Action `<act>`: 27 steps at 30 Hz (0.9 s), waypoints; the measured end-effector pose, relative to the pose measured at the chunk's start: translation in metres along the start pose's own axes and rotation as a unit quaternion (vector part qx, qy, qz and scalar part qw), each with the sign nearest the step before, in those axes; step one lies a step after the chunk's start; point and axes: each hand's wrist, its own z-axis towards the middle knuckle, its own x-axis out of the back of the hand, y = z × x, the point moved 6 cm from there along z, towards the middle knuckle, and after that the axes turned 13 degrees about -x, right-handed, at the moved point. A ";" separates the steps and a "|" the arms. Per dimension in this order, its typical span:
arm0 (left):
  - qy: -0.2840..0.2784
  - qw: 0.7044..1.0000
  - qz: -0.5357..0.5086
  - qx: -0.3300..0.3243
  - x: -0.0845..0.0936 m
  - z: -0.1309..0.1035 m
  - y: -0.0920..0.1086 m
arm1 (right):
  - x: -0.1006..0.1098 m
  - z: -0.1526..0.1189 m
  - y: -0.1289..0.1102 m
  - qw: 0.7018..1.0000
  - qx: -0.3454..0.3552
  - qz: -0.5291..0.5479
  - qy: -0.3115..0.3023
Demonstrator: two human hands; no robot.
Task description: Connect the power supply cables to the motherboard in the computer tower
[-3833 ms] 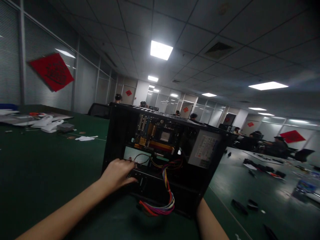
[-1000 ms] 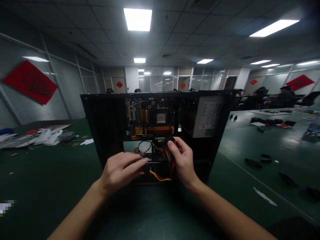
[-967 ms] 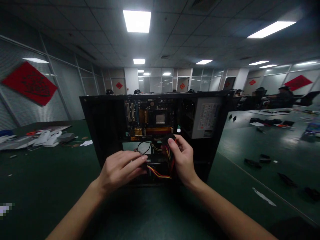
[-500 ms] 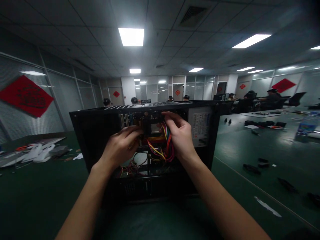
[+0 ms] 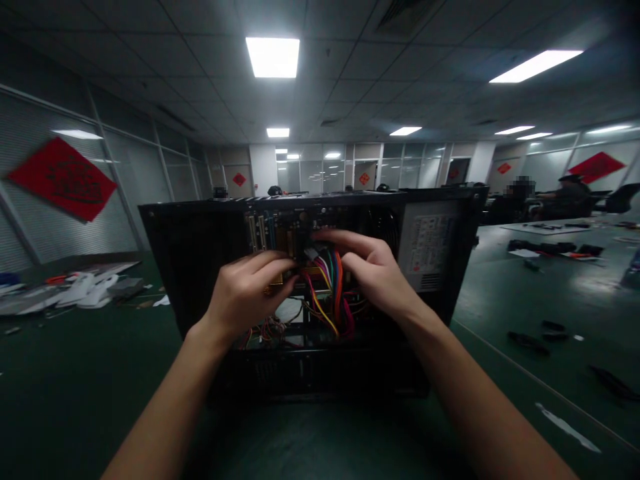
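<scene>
And there it was, the computer case (image 5: 350, 373), in the middle on the near part of the table, its open side turned towards the person, which put the motherboard (image 5: 316, 219) within reach of both hands. The right hand (image 5: 380, 270) came in from the right, index finger stretched out to the dark connector (image 5: 311, 253), the other fingers curled beside the coloured cable bundle (image 5: 337, 287); whether they gripped it, nobody could tell. The left hand (image 5: 245, 287) worked from the other side, fingers bent towards the thumb by a thin end of the wires, perhaps to guide it; a firm pinch could not be made out. The bundle looped low, its slack giving the connector room. Right of it sat the power supply (image 5: 429, 243)!

Out on the green table (image 5: 90, 373), white pieces (image 5: 95, 290) and a grey block (image 5: 125, 288) lay left, black parts (image 5: 527, 342) and a pale strip (image 5: 567, 427) right. Beyond, a seated person (image 5: 573, 193) at far right, a red diamond sign (image 5: 63, 180) left, ceiling lights (image 5: 273, 57) blazing above!
</scene>
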 end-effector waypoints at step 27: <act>-0.278 0.940 -0.141 0.137 -0.096 -0.039 0.017 | -0.011 -0.008 0.077 0.798 -0.078 -0.584 -0.123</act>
